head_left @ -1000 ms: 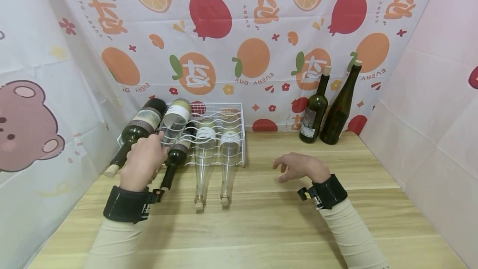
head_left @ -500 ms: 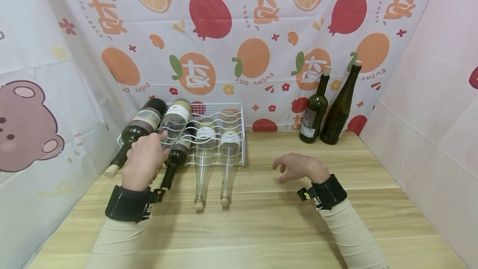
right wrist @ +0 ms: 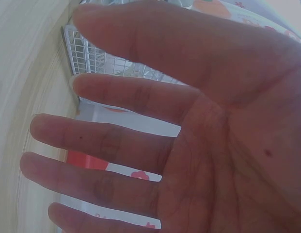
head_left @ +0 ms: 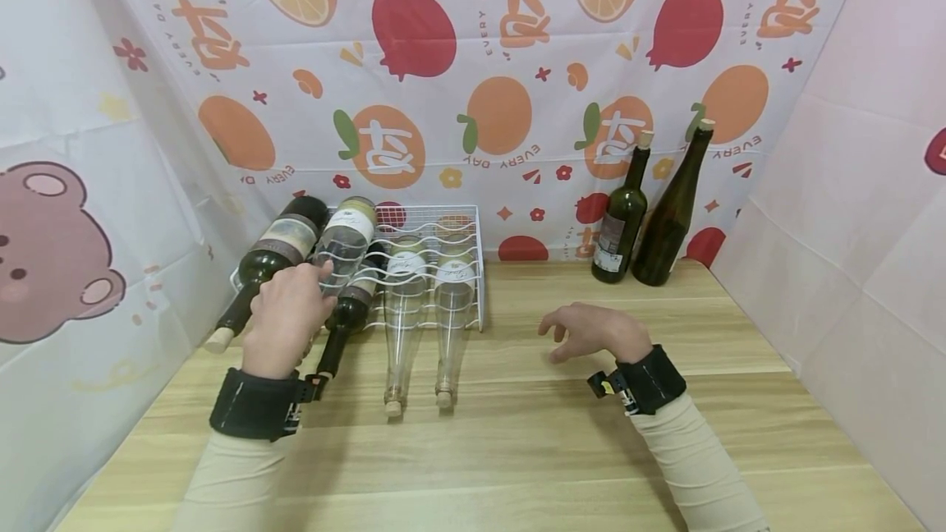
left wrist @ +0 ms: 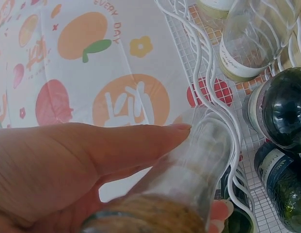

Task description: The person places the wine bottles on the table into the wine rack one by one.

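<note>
My left hand (head_left: 284, 323) grips the neck of a clear glass wine bottle (head_left: 346, 238) with a pale label, which lies on the upper left of the white wire wine rack (head_left: 482, 286). In the left wrist view the thumb is along the bottle's glass, with its cork (left wrist: 145, 213) close to the camera. Most of the neck is hidden by the hand in the head view. Over the table to the right of the rack, my right hand (head_left: 594, 328) holds nothing; its fingers are spread apart in the right wrist view.
A dark corked wine bottle (head_left: 260, 265) lies left of the held one. Lower in the rack are another dark bottle (head_left: 349, 310) and two clear bottles (head_left: 402, 314), necks toward me. Two dark green bottles (head_left: 619, 228) stand upright at the back right, near the printed curtain (head_left: 517, 212).
The left hand has shifted very slightly to the right, keeping its grip on the clear wine bottle. The right hand stays in place. The head view has moved a touch.
</note>
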Tool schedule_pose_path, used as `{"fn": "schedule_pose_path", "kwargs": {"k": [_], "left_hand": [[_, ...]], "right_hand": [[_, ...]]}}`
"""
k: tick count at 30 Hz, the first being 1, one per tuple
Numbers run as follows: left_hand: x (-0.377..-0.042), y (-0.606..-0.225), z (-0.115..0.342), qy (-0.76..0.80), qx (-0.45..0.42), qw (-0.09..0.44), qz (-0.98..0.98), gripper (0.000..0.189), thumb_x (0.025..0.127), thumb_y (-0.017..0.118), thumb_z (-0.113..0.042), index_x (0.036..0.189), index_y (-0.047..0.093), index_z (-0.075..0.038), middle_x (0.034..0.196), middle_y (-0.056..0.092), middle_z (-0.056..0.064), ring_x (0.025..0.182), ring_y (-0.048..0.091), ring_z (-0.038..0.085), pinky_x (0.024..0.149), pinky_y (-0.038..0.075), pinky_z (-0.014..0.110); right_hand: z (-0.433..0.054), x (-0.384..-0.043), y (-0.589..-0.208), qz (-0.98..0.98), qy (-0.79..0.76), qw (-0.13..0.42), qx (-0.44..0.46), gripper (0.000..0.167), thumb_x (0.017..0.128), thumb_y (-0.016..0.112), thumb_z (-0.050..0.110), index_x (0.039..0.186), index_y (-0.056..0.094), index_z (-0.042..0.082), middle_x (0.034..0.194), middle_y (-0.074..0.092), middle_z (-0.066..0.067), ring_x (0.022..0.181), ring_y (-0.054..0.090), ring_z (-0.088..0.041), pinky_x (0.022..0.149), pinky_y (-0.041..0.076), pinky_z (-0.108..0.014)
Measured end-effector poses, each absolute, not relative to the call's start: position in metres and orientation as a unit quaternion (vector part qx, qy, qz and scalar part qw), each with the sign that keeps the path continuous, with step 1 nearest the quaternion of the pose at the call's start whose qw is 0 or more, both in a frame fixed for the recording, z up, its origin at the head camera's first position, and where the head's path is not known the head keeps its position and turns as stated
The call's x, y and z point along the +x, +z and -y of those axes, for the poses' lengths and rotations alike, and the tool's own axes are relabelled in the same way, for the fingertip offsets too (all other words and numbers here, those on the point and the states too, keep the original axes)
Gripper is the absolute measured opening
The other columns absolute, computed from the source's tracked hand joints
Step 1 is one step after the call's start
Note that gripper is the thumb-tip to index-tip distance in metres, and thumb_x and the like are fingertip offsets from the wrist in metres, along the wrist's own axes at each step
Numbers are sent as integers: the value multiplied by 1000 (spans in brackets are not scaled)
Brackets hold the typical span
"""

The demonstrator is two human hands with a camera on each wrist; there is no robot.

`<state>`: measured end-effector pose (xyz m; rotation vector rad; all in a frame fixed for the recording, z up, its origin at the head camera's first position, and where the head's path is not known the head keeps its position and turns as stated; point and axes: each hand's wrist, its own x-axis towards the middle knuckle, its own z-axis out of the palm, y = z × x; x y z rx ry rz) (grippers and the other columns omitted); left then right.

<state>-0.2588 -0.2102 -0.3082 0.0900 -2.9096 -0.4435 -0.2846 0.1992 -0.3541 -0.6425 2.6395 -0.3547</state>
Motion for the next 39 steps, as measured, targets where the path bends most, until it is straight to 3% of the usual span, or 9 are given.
{"fn": "schedule_pose_path", "kwargs": {"k": [5, 16, 26, 32, 39], "left_hand": [[-259, -308, 210, -150, 33, 94, 984, 53, 95, 71, -21, 145, 58, -8, 129, 59, 39, 106, 58, 68, 67, 48, 66], [-256, -311, 209, -139, 30, 112, 983, 55, 92, 73, -19, 144, 59, -6, 123, 62, 39, 95, 63, 64, 58, 47, 60], [-253, -307, 204, -140, 37, 81, 986, 59, 97, 68, -25, 149, 52, -5, 137, 55, 38, 107, 59, 64, 71, 50, 67], [-250, -301, 197, -125, 26, 76, 989, 57, 96, 71, -25, 146, 55, -3, 133, 57, 37, 105, 61, 59, 67, 53, 63], [-244, -294, 190, -118, 10, 72, 990, 52, 96, 71, -27, 143, 60, -8, 131, 59, 35, 105, 62, 58, 67, 53, 63]], "right_hand": [[-199, -286, -355, -944, -127, 200, -228, 45, 91, 79, 25, 133, 67, 14, 124, 72, -13, 108, 66, -23, 95, 54, -48], [-200, -286, -356, -944, -128, 201, -229, 45, 91, 79, 26, 133, 67, 14, 124, 71, -14, 107, 66, -23, 95, 54, -49], [-200, -286, -356, -945, -126, 202, -226, 46, 92, 79, 26, 134, 66, 14, 125, 71, -13, 107, 66, -22, 95, 54, -48], [-201, -287, -355, -945, -126, 200, -224, 45, 92, 79, 26, 133, 67, 14, 124, 72, -13, 106, 66, -22, 94, 54, -48], [-202, -287, -355, -945, -128, 200, -223, 45, 92, 79, 25, 134, 67, 14, 124, 72, -14, 107, 66, -23, 95, 54, -49]]}}
